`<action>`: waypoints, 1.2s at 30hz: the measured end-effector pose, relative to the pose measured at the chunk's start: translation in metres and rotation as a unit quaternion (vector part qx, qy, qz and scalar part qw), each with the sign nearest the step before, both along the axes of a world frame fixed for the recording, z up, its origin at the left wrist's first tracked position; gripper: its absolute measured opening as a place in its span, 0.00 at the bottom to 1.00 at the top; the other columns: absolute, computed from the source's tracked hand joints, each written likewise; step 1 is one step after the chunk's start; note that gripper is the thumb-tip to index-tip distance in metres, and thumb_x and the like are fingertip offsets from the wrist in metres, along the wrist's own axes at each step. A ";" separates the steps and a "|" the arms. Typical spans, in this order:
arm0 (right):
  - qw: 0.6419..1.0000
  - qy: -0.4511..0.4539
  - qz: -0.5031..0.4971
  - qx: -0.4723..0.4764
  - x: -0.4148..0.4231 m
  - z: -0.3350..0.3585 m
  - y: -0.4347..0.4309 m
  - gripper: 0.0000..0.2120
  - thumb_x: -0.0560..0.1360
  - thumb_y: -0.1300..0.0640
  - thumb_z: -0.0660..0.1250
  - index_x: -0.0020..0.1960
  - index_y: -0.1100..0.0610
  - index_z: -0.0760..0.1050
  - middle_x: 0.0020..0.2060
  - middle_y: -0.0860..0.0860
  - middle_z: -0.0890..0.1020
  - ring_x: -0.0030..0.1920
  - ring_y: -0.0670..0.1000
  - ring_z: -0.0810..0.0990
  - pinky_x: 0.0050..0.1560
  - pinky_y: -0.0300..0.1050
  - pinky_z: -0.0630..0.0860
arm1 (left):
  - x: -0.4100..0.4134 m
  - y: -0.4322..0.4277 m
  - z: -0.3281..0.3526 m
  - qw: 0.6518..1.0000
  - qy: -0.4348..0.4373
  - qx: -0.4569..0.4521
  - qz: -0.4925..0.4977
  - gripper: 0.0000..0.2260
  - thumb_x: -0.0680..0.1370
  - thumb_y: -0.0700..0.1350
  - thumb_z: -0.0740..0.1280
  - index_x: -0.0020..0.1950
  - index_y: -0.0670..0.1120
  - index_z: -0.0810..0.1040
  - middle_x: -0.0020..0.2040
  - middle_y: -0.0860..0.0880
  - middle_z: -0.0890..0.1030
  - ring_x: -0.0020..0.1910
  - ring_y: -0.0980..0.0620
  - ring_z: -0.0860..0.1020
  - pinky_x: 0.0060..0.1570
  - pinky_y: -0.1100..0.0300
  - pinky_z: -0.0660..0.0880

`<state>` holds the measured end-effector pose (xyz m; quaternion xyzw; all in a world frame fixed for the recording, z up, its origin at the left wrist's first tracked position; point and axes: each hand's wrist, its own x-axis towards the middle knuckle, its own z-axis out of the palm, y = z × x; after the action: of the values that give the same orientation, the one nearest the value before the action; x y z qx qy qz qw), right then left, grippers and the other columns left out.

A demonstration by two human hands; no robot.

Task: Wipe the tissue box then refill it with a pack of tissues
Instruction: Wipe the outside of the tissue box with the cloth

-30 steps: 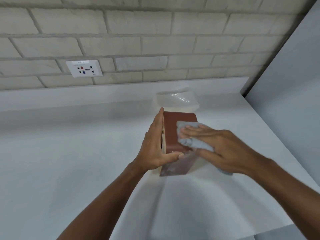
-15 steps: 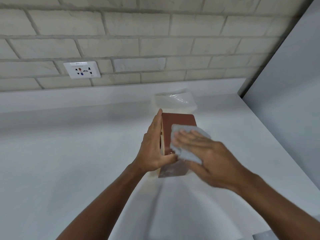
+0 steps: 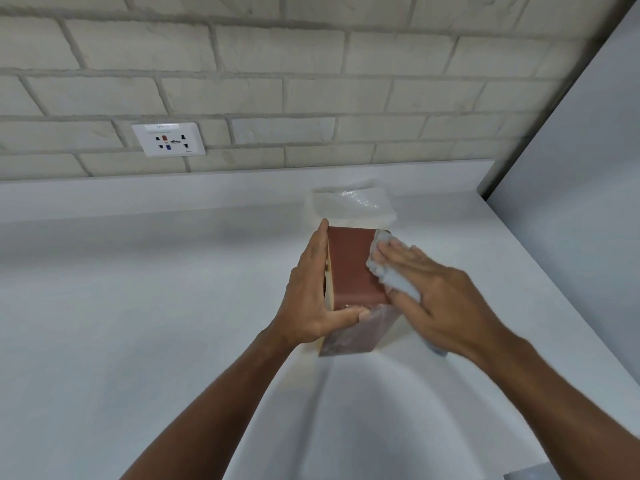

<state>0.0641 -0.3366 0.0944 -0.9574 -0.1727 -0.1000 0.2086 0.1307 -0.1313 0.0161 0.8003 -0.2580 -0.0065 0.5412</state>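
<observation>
A brown tissue box (image 3: 349, 271) stands on its side on the white counter (image 3: 138, 306). My left hand (image 3: 311, 292) holds it from the left, fingers flat along its side and thumb hooked over the near end. My right hand (image 3: 436, 292) presses a pale grey cloth (image 3: 384, 268) with straight fingers against the box's upper right edge. A clear-wrapped pack of tissues (image 3: 349, 204) lies just behind the box.
A brick wall with a white power socket (image 3: 169, 139) rises behind the counter's raised back ledge. A grey panel (image 3: 571, 168) borders the counter on the right. The counter's front edge shows at the lower right.
My right hand has slid the cloth from the box's top face to its far right edge. The left hand keeps the same hold on the box.
</observation>
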 end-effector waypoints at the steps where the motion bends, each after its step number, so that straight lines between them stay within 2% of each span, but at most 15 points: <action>1: 1.000 -0.009 0.026 -0.010 -0.007 -0.004 0.008 0.25 0.77 0.49 0.58 0.73 0.55 0.69 0.73 0.48 0.69 0.74 0.46 0.65 0.75 0.44 0.59 | 0.000 0.000 0.000 1.000 -0.003 0.003 0.003 0.60 0.65 0.64 0.76 0.86 0.49 0.43 0.84 0.57 0.55 0.83 0.56 0.56 0.79 0.44 0.61; 5: 0.990 -0.027 0.138 -0.012 -0.020 -0.011 0.002 0.23 0.78 0.53 0.62 0.73 0.56 0.70 0.73 0.50 0.70 0.75 0.46 0.65 0.76 0.50 0.59 | 0.002 -0.001 -0.002 1.000 -0.010 0.003 0.007 0.60 0.65 0.70 0.73 0.85 0.49 0.43 0.84 0.62 0.50 0.84 0.56 0.53 0.79 0.39 0.59; 9: 0.998 0.028 0.001 0.051 0.020 -0.002 -0.015 0.22 0.79 0.48 0.56 0.73 0.46 0.69 0.73 0.44 0.69 0.74 0.45 0.66 0.75 0.53 0.61 | 0.001 -0.002 -0.002 1.000 0.010 -0.021 -0.001 0.61 0.65 0.71 0.75 0.85 0.53 0.43 0.84 0.54 0.57 0.83 0.52 0.59 0.78 0.38 0.62; 13: 0.998 0.037 -0.030 -0.038 0.059 0.014 0.019 0.22 0.81 0.46 0.51 0.71 0.44 0.71 0.72 0.45 0.72 0.71 0.50 0.70 0.69 0.41 0.61 | 0.003 -0.002 -0.004 1.000 0.010 -0.014 -0.002 0.60 0.66 0.67 0.76 0.86 0.52 0.43 0.84 0.54 0.58 0.82 0.52 0.61 0.77 0.41 0.64; 17: 0.996 0.038 0.050 -0.060 0.049 0.029 0.049 0.19 0.82 0.52 0.56 0.72 0.47 0.70 0.72 0.46 0.72 0.71 0.47 0.68 0.70 0.35 0.55 | 0.004 0.000 -0.001 0.999 -0.005 -0.030 -0.019 0.50 0.66 0.65 0.78 0.77 0.37 0.65 0.73 0.52 0.74 0.72 0.47 0.74 0.68 0.40 0.72; 19: 0.993 0.064 0.098 -0.005 0.034 0.033 0.041 0.17 0.80 0.52 0.59 0.67 0.45 0.76 0.65 0.45 0.78 0.64 0.43 0.74 0.66 0.36 0.66 | 0.003 0.001 -0.001 1.000 0.002 -0.021 -0.010 0.51 0.65 0.63 0.79 0.79 0.39 0.63 0.71 0.56 0.76 0.71 0.51 0.75 0.68 0.44 0.73; 22: 0.970 0.144 0.037 0.191 0.023 0.039 0.005 0.10 0.80 0.52 0.63 0.52 0.47 0.84 0.46 0.50 0.86 0.47 0.40 0.83 0.53 0.32 0.72 | 0.003 0.000 0.002 1.000 0.029 -0.003 0.000 0.62 0.64 0.71 0.77 0.86 0.53 0.43 0.82 0.56 0.63 0.80 0.56 0.64 0.76 0.53 0.64; 24: 0.925 0.115 -0.128 0.340 0.021 0.038 -0.019 0.12 0.78 0.47 0.63 0.41 0.49 0.81 0.33 0.52 0.83 0.34 0.42 0.81 0.46 0.40 0.74 | 0.006 -0.002 0.011 0.998 0.055 -0.017 0.003 0.63 0.62 0.74 0.75 0.85 0.57 0.41 0.82 0.60 0.60 0.79 0.65 0.60 0.75 0.61 0.61; 25: 0.887 0.089 -0.198 0.409 0.020 0.037 -0.028 0.13 0.78 0.46 0.64 0.39 0.50 0.80 0.32 0.49 0.83 0.33 0.43 0.81 0.45 0.44 0.74 | 0.009 -0.002 0.015 0.997 0.070 -0.028 0.008 0.62 0.62 0.73 0.75 0.85 0.59 0.41 0.81 0.61 0.61 0.77 0.68 0.61 0.73 0.64 0.61; 27: 0.817 0.068 -0.263 0.508 0.017 0.037 -0.035 0.13 0.80 0.50 0.63 0.40 0.51 0.81 0.34 0.48 0.84 0.35 0.43 0.82 0.49 0.46 0.74 | 0.017 -0.004 0.020 0.993 0.102 -0.047 0.019 0.60 0.62 0.71 0.75 0.84 0.61 0.43 0.80 0.60 0.64 0.76 0.65 0.65 0.75 0.60 0.65; 28: 0.810 0.069 -0.268 0.517 0.016 0.036 -0.037 0.14 0.80 0.51 0.63 0.41 0.52 0.82 0.35 0.53 0.84 0.35 0.44 0.81 0.50 0.46 0.74 | 0.021 -0.005 0.022 0.991 0.118 -0.056 0.022 0.59 0.62 0.71 0.76 0.84 0.62 0.44 0.80 0.58 0.65 0.77 0.60 0.66 0.76 0.56 0.66; 30: 0.828 0.066 -0.253 0.495 0.010 0.032 -0.036 0.13 0.81 0.51 0.62 0.42 0.53 0.81 0.35 0.54 0.84 0.34 0.42 0.80 0.45 0.37 0.74 | 0.027 -0.007 0.024 0.987 0.143 -0.069 0.025 0.60 0.60 0.74 0.76 0.84 0.63 0.47 0.79 0.54 0.67 0.76 0.53 0.69 0.74 0.50 0.70; 33: 0.891 0.090 -0.188 0.403 0.008 0.018 -0.030 0.10 0.78 0.44 0.63 0.47 0.49 0.79 0.29 0.44 0.83 0.31 0.40 0.78 0.32 0.29 0.71 | 0.033 -0.008 0.026 0.984 0.161 -0.075 0.022 0.62 0.57 0.78 0.75 0.84 0.62 0.50 0.76 0.53 0.69 0.73 0.56 0.72 0.71 0.46 0.74; 35: 0.924 0.119 -0.122 0.343 0.011 0.007 -0.023 0.12 0.76 0.43 0.60 0.56 0.42 0.78 0.36 0.38 0.84 0.39 0.36 0.81 0.41 0.27 0.72 | 0.037 -0.006 0.024 0.984 0.161 -0.074 0.020 0.60 0.57 0.78 0.75 0.83 0.63 0.54 0.76 0.54 0.69 0.72 0.57 0.72 0.72 0.44 0.74; 36: 0.935 0.123 -0.086 0.320 0.013 0.002 -0.019 0.15 0.77 0.45 0.60 0.62 0.39 0.75 0.46 0.35 0.84 0.49 0.34 0.80 0.51 0.27 0.72 | 0.038 -0.005 0.022 0.985 0.157 -0.070 0.013 0.58 0.58 0.78 0.75 0.83 0.64 0.55 0.77 0.54 0.68 0.74 0.55 0.71 0.73 0.44 0.72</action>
<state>0.0771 -0.3554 0.0964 -0.8561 -0.0216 -0.0487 0.5140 0.1682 -0.1360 0.0385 0.7527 -0.1592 -0.1072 0.6298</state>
